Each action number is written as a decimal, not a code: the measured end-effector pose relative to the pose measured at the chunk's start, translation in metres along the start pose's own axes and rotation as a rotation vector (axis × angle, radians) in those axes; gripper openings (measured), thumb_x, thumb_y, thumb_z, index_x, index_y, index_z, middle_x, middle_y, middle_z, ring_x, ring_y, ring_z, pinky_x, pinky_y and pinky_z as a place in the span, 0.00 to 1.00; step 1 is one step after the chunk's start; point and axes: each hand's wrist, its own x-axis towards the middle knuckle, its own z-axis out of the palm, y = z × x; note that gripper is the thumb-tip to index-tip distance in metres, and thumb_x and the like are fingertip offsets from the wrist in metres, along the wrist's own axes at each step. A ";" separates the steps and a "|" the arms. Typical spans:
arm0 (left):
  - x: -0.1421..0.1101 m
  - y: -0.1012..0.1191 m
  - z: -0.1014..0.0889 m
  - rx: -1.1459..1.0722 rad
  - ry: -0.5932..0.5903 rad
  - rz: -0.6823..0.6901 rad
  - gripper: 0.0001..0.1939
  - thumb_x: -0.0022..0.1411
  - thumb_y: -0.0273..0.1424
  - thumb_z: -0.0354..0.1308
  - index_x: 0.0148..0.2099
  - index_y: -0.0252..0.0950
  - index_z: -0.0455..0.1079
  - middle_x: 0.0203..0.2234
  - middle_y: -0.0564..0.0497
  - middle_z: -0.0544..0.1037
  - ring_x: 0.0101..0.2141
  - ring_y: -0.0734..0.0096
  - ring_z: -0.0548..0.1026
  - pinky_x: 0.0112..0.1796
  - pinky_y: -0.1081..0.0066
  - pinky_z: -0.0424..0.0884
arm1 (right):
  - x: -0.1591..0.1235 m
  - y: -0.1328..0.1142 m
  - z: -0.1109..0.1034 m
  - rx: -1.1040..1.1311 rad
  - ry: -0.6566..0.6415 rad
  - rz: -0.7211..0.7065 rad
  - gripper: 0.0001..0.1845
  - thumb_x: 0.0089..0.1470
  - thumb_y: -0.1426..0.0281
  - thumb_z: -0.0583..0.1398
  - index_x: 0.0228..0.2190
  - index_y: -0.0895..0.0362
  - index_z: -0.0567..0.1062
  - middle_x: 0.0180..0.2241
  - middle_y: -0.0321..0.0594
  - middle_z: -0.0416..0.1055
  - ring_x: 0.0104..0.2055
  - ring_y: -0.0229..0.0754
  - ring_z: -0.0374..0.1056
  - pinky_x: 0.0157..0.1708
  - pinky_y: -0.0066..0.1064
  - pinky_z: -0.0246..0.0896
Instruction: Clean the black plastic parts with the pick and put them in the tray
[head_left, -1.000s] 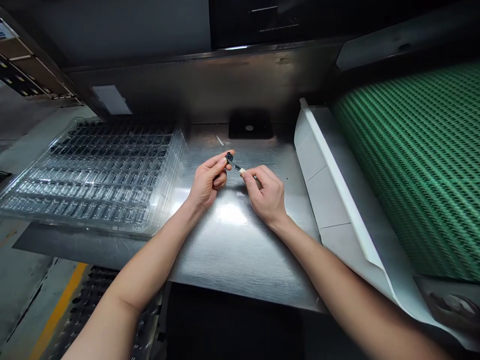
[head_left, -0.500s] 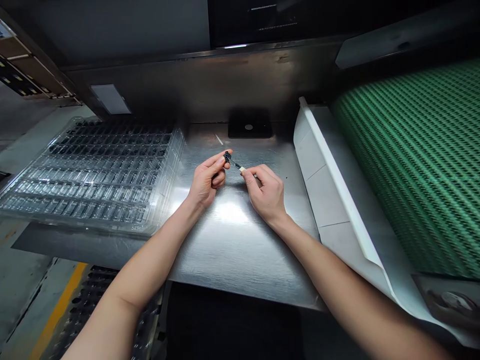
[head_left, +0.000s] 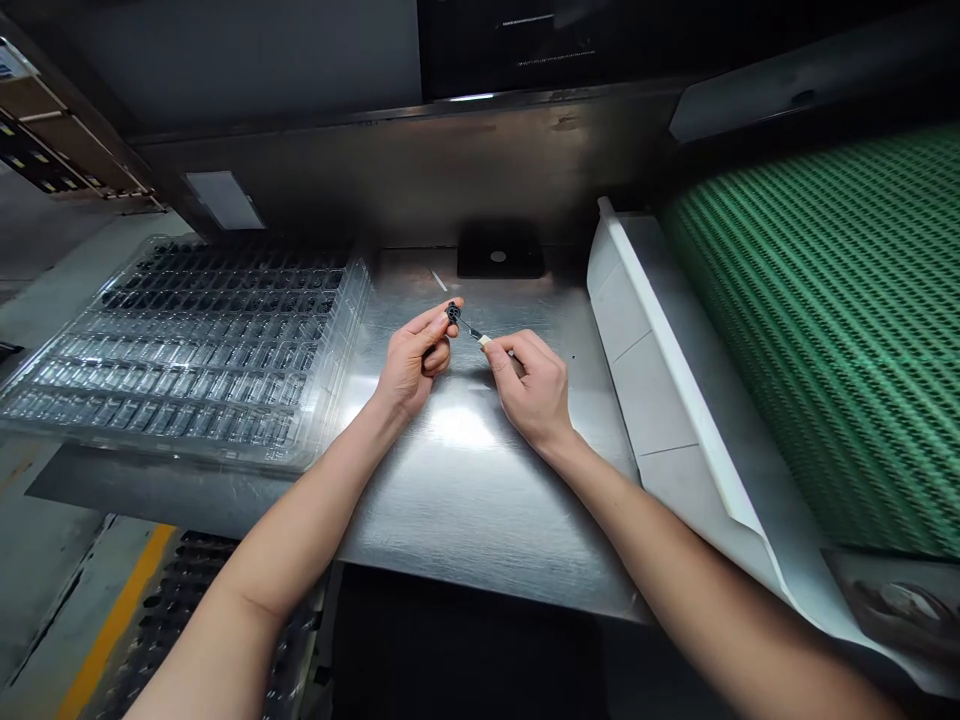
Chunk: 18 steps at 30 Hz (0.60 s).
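Between the thumb and fingers of my left hand (head_left: 417,358) is a small black round part (head_left: 453,313) with openings in its face. My right hand (head_left: 529,384) is closed around a thin knife-like tool (head_left: 478,335), light at the grip and dark toward its slim tip. That tip points left and reaches the black part or lies just beside it; whether they touch I cannot tell. Both hands are above the metal table (head_left: 480,510). The rest of the tool's handle is hidden in my right fingers.
Clear plastic trays (head_left: 322,400) are stacked at left, with dark parts in the far rows. A flat black object (head_left: 499,256) and a thin light strip (head_left: 438,280) lie at the back. A white guard (head_left: 652,370) separates the table from a green conveyor belt (head_left: 840,330).
The black part has turned very slightly in my left fingers. Both hands otherwise keep nearly the same place, and the green belt's texture shows less blur.
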 end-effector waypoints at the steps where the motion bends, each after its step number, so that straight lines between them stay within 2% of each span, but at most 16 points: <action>1: 0.000 0.000 0.000 -0.001 0.007 -0.003 0.13 0.65 0.31 0.71 0.51 0.36 0.84 0.31 0.54 0.75 0.18 0.88 0.52 0.19 0.76 0.47 | 0.000 -0.001 0.000 0.003 -0.006 -0.009 0.22 0.77 0.53 0.56 0.35 0.51 0.77 0.35 0.40 0.76 0.37 0.47 0.72 0.40 0.39 0.62; 7: 0.000 0.000 0.000 0.000 0.018 -0.039 0.13 0.64 0.31 0.71 0.51 0.36 0.83 0.30 0.54 0.75 0.18 0.87 0.50 0.20 0.75 0.46 | -0.001 -0.001 0.001 -0.009 -0.036 0.002 0.24 0.77 0.50 0.54 0.35 0.50 0.77 0.36 0.41 0.77 0.38 0.48 0.72 0.39 0.40 0.63; 13: 0.000 0.000 -0.001 -0.014 -0.020 -0.035 0.14 0.64 0.31 0.71 0.52 0.35 0.83 0.31 0.54 0.74 0.19 0.87 0.51 0.20 0.76 0.45 | 0.000 0.007 0.000 -0.016 0.018 0.068 0.22 0.76 0.52 0.57 0.35 0.52 0.79 0.35 0.40 0.77 0.38 0.47 0.72 0.39 0.39 0.61; 18: 0.002 0.000 -0.001 -0.052 0.023 -0.065 0.15 0.62 0.31 0.71 0.51 0.34 0.82 0.31 0.54 0.74 0.18 0.87 0.51 0.20 0.75 0.44 | 0.001 0.006 0.000 0.044 0.029 0.065 0.22 0.76 0.52 0.57 0.36 0.52 0.80 0.35 0.39 0.77 0.39 0.47 0.72 0.41 0.39 0.64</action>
